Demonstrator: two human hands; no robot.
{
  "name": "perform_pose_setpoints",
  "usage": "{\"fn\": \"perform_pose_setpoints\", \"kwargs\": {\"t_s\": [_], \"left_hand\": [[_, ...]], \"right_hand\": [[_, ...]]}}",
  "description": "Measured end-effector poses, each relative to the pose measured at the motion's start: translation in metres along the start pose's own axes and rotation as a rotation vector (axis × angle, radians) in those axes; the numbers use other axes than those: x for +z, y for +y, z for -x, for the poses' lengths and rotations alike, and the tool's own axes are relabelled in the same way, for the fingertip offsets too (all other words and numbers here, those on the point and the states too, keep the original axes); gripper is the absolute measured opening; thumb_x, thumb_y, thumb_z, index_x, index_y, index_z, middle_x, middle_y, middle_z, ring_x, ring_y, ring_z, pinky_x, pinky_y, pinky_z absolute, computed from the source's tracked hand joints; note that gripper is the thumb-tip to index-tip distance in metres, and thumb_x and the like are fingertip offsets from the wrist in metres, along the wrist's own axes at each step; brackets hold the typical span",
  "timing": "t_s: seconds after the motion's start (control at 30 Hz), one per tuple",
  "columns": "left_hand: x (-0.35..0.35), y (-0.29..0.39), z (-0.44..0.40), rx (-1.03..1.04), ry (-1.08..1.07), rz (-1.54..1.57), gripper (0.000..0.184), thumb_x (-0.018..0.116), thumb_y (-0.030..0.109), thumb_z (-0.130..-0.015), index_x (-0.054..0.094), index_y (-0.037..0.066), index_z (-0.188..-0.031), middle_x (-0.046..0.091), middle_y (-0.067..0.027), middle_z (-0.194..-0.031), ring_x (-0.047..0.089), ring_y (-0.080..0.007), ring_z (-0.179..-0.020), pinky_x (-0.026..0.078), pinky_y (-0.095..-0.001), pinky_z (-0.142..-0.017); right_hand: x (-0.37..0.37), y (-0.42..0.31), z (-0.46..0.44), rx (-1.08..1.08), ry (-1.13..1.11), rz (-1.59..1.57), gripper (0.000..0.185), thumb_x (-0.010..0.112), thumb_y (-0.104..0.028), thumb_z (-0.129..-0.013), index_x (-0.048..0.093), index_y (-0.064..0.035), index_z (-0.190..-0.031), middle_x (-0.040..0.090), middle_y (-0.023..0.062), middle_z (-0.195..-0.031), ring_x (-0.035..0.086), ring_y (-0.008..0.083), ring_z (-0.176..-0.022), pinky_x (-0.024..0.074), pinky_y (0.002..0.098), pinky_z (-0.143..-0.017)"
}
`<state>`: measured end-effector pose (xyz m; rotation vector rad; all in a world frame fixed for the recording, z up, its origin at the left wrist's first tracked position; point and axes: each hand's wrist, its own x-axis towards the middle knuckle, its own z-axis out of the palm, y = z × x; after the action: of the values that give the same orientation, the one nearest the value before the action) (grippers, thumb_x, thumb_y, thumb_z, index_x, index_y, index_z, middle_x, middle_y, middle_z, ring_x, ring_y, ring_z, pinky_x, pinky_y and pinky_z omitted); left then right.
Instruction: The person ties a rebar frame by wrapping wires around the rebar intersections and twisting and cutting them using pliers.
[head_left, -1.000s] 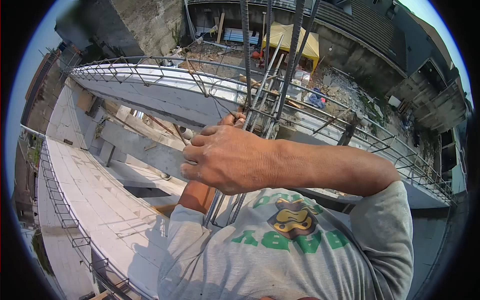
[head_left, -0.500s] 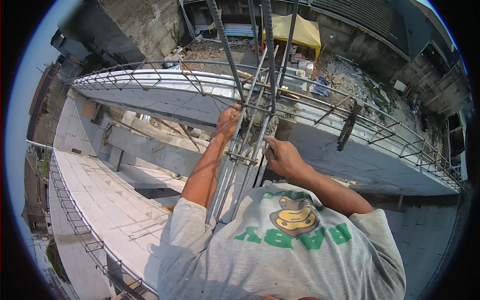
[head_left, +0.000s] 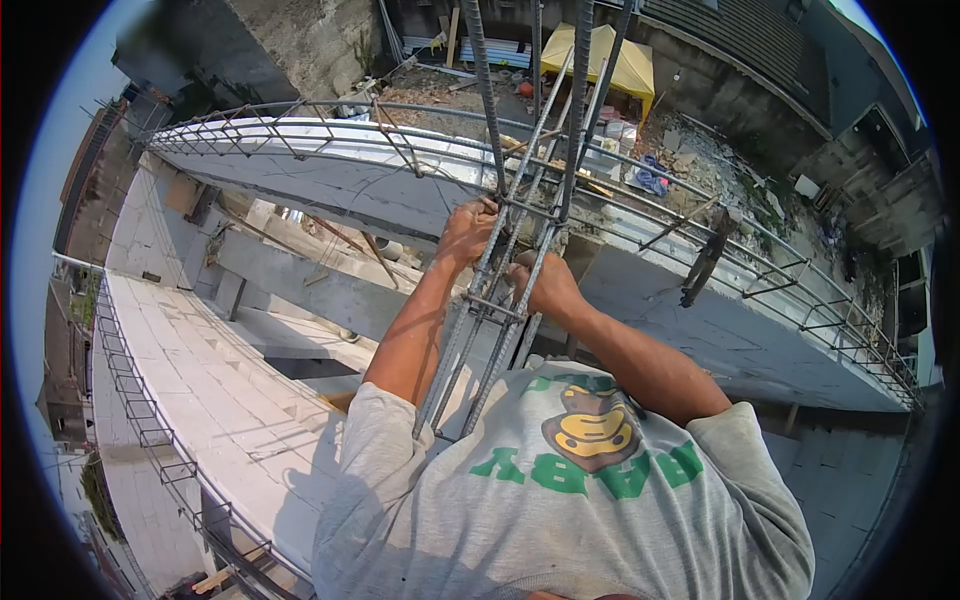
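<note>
A person in a gray T-shirt [head_left: 560, 520] reaches both hands to a rebar cage [head_left: 495, 307], which runs toward upright steel rods [head_left: 576, 110] beside a white block wall [head_left: 330, 178]. The left hand [head_left: 468, 230] curls partly closed at the cage's left side, the right hand [head_left: 548, 285] at its right; what either grips is unclear.

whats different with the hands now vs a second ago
The right hand, crossed over the left forearm before, has swung rightward off it and is now at the steel bars; whether it grips one is unclear. The left hand stays up by the bars.
</note>
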<state>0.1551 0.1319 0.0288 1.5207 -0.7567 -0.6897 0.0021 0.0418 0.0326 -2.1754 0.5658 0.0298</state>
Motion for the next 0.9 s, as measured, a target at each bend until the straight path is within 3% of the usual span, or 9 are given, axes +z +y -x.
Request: {"fn": "perform_pose_setpoints", "kwargs": {"t_s": [0.03,0.13,0.33,0.43,0.53,0.73,0.83,0.9], "left_hand": [[-0.001,-0.007,-0.002,-0.011,0.02,-0.016,0.054,0.063,0.062,-0.08,0.065,0.008,-0.088,0.053,0.0061,-0.06,0.043,-0.0023,-0.049,0.032,-0.0208,-0.043],[-0.001,-0.018,-0.007,-0.039,0.076,-0.013,0.046,0.07,0.053,-0.078,0.066,0.008,-0.087,0.055,0.005,-0.061,0.045,-0.0026,-0.05,0.033,-0.0216,-0.044],[-0.004,-0.022,-0.005,-0.096,0.119,0.051,0.036,0.078,0.042,-0.075,0.067,0.008,-0.083,0.058,0.0039,-0.064,0.048,-0.0035,-0.053,0.037,-0.022,-0.046],[-0.012,-0.025,-0.006,-0.239,0.071,0.096,0.024,0.075,0.017,-0.08,0.067,-0.001,-0.093,0.067,-0.0059,-0.088,0.06,-0.0106,-0.079,0.049,-0.0259,-0.068],[-0.007,-0.025,-0.005,-0.096,0.095,0.041,0.036,0.078,0.041,-0.074,0.069,0.007,-0.082,0.061,0.003,-0.069,0.051,-0.0053,-0.059,0.04,-0.0238,-0.051],[-0.013,-0.016,-0.007,-0.092,0.057,-0.307,0.031,0.071,0.04,-0.08,0.069,0.009,-0.082,0.062,0.0022,-0.07,0.054,-0.0063,-0.064,0.043,-0.0255,-0.055],[-0.014,-0.029,-0.009,0.055,0.063,-0.301,0.027,0.07,0.035,-0.081,0.069,0.008,-0.082,0.061,0.0019,-0.069,0.052,-0.0063,-0.06,0.041,-0.0261,-0.052],[-0.016,-0.03,-0.008,-0.025,0.027,-0.192,0.026,0.071,0.034,-0.08,0.068,0.007,-0.081,0.061,0.0018,-0.068,0.051,-0.0068,-0.057,0.04,-0.0273,-0.05]], "right_hand": [[0.002,-0.002,-0.003,0.133,-0.009,-0.07,0.03,0.055,-0.024,-0.086,0.066,0.0016,-0.097,0.063,0.0197,-0.066,0.065,0.0305,-0.06,0.0515,0.0405,-0.064],[0.012,0.009,-0.013,0.063,0.162,0.122,0.032,0.055,-0.028,-0.086,0.066,0.0012,-0.092,0.064,0.022,-0.07,0.065,0.0364,-0.066,0.0512,0.0445,-0.065],[0.006,0.0,-0.004,-0.001,0.208,0.269,0.034,0.056,-0.035,-0.086,0.061,-0.001,-0.084,0.063,0.023,-0.069,0.063,0.0414,-0.069,0.0503,0.0487,-0.063],[0.002,-0.003,-0.002,-0.093,0.223,0.311,0.031,0.056,-0.033,-0.087,0.061,-0.0019,-0.086,0.062,0.0218,-0.066,0.063,0.0409,-0.065,0.0501,0.0488,-0.059],[0.001,-0.001,0.0,-0.167,0.219,0.378,0.029,0.054,-0.03,-0.088,0.06,-0.0016,-0.085,0.062,0.0204,-0.064,0.063,0.0401,-0.061,0.0499,0.0484,-0.055],[0.004,-0.001,-0.007,-0.158,0.192,0.477,0.02,0.055,-0.021,-0.084,0.059,-0.0004,-0.082,0.062,0.0201,-0.063,0.064,0.0375,-0.06,0.0502,0.0471,-0.053],[0.004,-0.005,-0.014,-0.144,0.152,0.542,0.016,0.055,-0.016,-0.081,0.059,-0.0002,-0.081,0.063,0.0198,-0.064,0.065,0.0364,-0.06,0.0504,0.0464,-0.052],[0.006,-0.003,-0.017,-0.105,0.147,0.519,0.015,0.054,-0.015,-0.079,0.061,-0.0015,-0.077,0.064,0.021,-0.066,0.066,0.0363,-0.062,0.052,0.045,-0.056]]}}
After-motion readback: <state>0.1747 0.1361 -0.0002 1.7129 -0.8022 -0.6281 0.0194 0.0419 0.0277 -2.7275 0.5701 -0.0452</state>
